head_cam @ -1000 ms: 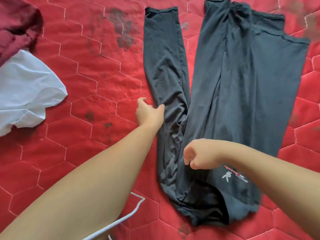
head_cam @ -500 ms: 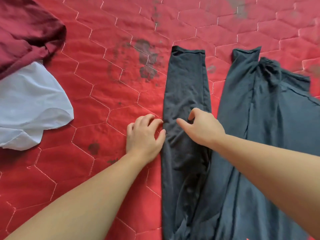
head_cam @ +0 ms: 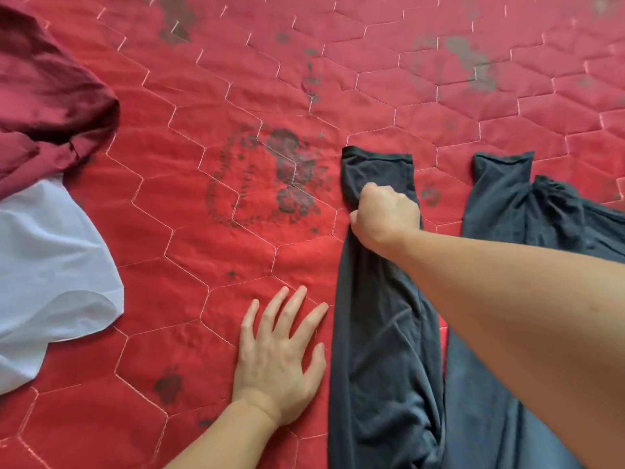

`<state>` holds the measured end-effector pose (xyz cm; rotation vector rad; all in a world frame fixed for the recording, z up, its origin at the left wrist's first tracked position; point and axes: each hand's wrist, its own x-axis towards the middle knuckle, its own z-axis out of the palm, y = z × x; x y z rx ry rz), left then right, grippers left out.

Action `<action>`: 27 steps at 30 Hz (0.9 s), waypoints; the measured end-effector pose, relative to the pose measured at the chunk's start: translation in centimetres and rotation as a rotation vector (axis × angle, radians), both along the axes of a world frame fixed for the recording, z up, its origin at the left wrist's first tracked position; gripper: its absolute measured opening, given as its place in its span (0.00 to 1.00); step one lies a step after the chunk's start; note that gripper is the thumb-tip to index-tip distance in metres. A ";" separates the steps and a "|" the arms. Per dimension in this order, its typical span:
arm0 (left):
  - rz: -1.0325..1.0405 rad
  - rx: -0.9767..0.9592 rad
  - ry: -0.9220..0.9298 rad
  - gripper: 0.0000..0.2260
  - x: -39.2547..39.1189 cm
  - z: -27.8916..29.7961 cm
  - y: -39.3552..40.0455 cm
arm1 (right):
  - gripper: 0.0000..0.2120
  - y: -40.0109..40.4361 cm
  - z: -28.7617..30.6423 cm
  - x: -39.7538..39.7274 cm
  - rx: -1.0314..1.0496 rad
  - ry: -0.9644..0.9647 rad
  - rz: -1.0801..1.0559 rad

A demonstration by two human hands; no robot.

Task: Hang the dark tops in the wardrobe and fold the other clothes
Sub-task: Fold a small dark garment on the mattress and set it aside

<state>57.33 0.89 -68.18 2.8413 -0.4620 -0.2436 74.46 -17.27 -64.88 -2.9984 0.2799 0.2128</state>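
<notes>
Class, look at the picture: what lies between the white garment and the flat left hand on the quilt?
Only bare red quilt separates the white garment from the left hand, as the head view shows.

No readable text anywhere — only faded, illegible marks on the quilt.

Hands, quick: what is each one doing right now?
Left hand: open, fingers spread flat on the red quilt.
Right hand: closed, gripping the left sleeve of the dark top.

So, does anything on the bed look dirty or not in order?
Yes. The red quilt has dark grey smudges, like worn print or stains. The maroon garment and white garment lie crumpled, unfolded, at the left.
</notes>
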 end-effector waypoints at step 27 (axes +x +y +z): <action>0.065 0.068 0.034 0.29 0.1 -0.3 0.0 | 0.24 -20.7 14.2 -12.6 1.862 -0.132 -0.741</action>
